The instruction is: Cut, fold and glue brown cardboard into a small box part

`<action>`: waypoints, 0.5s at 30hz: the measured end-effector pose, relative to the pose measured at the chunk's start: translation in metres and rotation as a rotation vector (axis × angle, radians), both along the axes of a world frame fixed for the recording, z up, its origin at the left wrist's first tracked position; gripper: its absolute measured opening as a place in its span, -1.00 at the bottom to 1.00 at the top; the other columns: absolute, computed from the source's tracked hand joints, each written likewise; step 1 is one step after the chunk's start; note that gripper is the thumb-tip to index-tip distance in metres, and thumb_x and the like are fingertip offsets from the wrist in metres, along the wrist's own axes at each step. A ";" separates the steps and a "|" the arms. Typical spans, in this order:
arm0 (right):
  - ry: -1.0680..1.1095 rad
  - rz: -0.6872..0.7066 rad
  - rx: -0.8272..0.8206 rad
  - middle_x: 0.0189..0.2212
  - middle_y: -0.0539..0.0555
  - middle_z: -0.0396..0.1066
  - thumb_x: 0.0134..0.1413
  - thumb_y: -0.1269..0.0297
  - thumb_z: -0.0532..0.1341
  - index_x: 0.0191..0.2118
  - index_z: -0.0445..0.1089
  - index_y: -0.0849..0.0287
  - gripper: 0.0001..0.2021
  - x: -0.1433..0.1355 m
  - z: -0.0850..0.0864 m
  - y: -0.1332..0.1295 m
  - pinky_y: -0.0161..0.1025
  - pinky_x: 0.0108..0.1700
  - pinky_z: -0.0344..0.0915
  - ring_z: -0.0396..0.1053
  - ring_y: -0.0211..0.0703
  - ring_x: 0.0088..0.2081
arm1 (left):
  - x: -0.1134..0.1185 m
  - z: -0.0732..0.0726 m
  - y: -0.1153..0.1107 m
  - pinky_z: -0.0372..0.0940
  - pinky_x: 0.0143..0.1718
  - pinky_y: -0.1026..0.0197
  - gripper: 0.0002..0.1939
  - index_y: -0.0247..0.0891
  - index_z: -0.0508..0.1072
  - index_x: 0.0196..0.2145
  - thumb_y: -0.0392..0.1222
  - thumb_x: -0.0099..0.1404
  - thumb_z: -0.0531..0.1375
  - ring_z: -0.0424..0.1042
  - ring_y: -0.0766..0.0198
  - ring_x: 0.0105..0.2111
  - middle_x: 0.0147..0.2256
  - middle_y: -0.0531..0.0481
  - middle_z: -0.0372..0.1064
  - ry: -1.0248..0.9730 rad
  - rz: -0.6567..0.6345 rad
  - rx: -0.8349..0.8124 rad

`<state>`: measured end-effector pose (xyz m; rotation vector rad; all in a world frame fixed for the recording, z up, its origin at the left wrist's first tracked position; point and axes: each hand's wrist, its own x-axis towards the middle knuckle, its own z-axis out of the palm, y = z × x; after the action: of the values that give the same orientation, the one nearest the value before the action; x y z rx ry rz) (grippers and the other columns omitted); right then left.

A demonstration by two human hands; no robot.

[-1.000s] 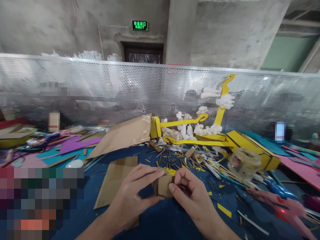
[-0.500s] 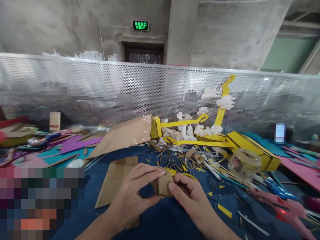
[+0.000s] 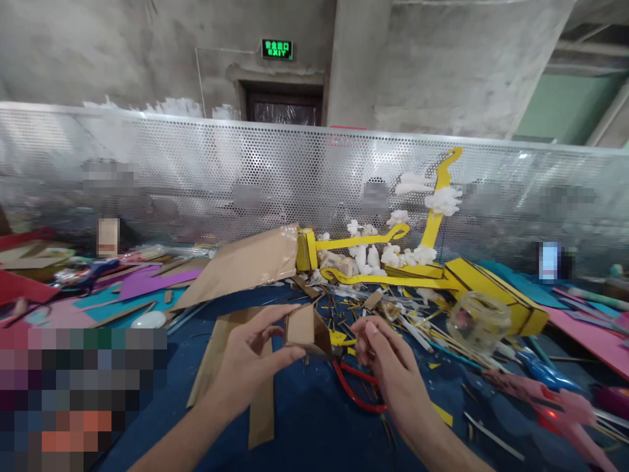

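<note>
A small folded cardboard box piece (image 3: 300, 326) is held between the thumb and fingers of my left hand (image 3: 253, 354). To its right, my right hand (image 3: 386, 357) is raised apart from the piece, its fingers curled together; whether anything small is between them I cannot make out. Below and between the hands lies a tool with red handles (image 3: 354, 388), partly hidden by my right hand. A flat cardboard sheet (image 3: 209, 360) and a cardboard strip (image 3: 261, 410) lie on the blue table beside and beneath my left hand.
Yellow cardboard shapes (image 3: 496, 295) with white fluffy pieces stand at the back. A clear jar (image 3: 479, 322), a pink glue gun (image 3: 565, 410) and scattered scraps are on the right. Behind the left hand leans a large cardboard panel (image 3: 246, 262); coloured sheets (image 3: 157, 285) lie left.
My right hand has come off the cardboard piece and moved right. My left hand has shifted left and up with the piece, which is turned. The red handles are now exposed.
</note>
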<state>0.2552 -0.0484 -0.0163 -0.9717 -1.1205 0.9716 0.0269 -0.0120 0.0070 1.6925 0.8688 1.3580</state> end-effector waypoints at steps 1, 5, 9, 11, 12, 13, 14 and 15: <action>0.025 -0.010 0.002 -0.50 -0.05 0.26 0.27 -0.13 0.24 -0.23 0.50 0.10 -0.64 0.002 -0.001 0.002 -0.26 -0.36 0.15 0.18 -0.17 -0.42 | 0.000 0.000 0.002 0.46 -0.02 0.10 -0.44 -0.18 0.60 0.04 -0.09 0.07 0.52 0.52 -0.05 0.07 0.06 -0.19 0.57 -0.081 -0.039 -0.073; -0.003 -0.034 0.008 -0.43 -0.03 0.30 0.26 -0.11 0.25 -0.22 0.50 0.08 -0.66 0.004 -0.003 0.005 -0.24 -0.29 0.18 0.21 -0.14 -0.36 | -0.002 -0.004 0.003 0.48 -0.05 0.10 -0.38 -0.20 0.58 0.04 0.11 0.08 0.49 0.55 -0.05 0.04 0.02 -0.20 0.60 -0.340 -0.155 -0.349; -0.116 -0.042 0.043 -0.38 -0.02 0.32 0.32 -0.06 0.21 -0.18 0.48 0.08 -0.70 0.005 -0.003 0.004 -0.23 -0.23 0.18 0.23 -0.13 -0.32 | -0.005 -0.007 0.001 0.51 -0.17 0.13 -0.53 -0.17 0.60 -0.08 0.17 0.17 0.42 0.63 0.05 -0.15 -0.15 -0.12 0.65 -0.508 -0.174 -0.673; -0.135 -0.028 0.047 -0.39 -0.03 0.31 0.33 -0.04 0.21 -0.17 0.47 0.08 -0.71 0.006 -0.001 0.004 -0.24 -0.24 0.18 0.23 -0.14 -0.33 | -0.007 -0.004 -0.001 0.52 -0.17 0.10 -0.54 -0.19 0.60 -0.07 0.22 0.28 0.31 0.65 0.09 -0.25 -0.21 -0.11 0.66 -0.566 -0.212 -0.855; -0.139 -0.018 0.047 -0.39 -0.04 0.30 0.32 -0.04 0.21 -0.17 0.46 0.08 -0.71 0.006 0.000 0.004 -0.24 -0.26 0.18 0.23 -0.14 -0.33 | -0.007 -0.001 -0.002 0.52 -0.16 0.09 -0.51 -0.21 0.60 -0.06 0.24 0.31 0.26 0.65 0.10 -0.27 -0.23 -0.12 0.66 -0.587 -0.256 -0.921; -0.142 -0.009 0.045 -0.40 -0.04 0.29 0.31 -0.06 0.22 -0.18 0.46 0.09 -0.70 0.005 0.001 0.004 -0.25 -0.28 0.18 0.23 -0.15 -0.34 | -0.007 0.003 -0.003 0.52 -0.14 0.08 -0.48 -0.24 0.60 -0.04 0.26 0.33 0.23 0.65 0.10 -0.28 -0.23 -0.13 0.66 -0.601 -0.313 -0.960; -0.147 0.001 0.039 -0.40 -0.04 0.29 0.28 -0.08 0.24 -0.19 0.46 0.09 -0.68 0.005 0.003 0.004 -0.25 -0.29 0.18 0.23 -0.15 -0.35 | -0.007 0.006 -0.004 0.52 -0.15 0.10 -0.47 -0.26 0.60 -0.04 0.25 0.34 0.22 0.66 0.11 -0.29 -0.25 -0.13 0.66 -0.612 -0.359 -0.971; -0.153 0.010 0.030 -0.41 -0.03 0.29 0.25 -0.11 0.25 -0.20 0.46 0.10 -0.65 0.003 0.004 0.003 -0.26 -0.31 0.18 0.23 -0.15 -0.36 | -0.006 0.009 -0.005 0.52 -0.19 0.13 -0.46 -0.28 0.60 -0.05 0.25 0.34 0.21 0.65 0.11 -0.31 -0.27 -0.13 0.66 -0.609 -0.389 -0.972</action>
<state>0.2585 -0.0455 -0.0123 -1.0296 -1.2650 0.8977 0.0205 -0.0166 0.0160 0.5924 0.6202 0.8563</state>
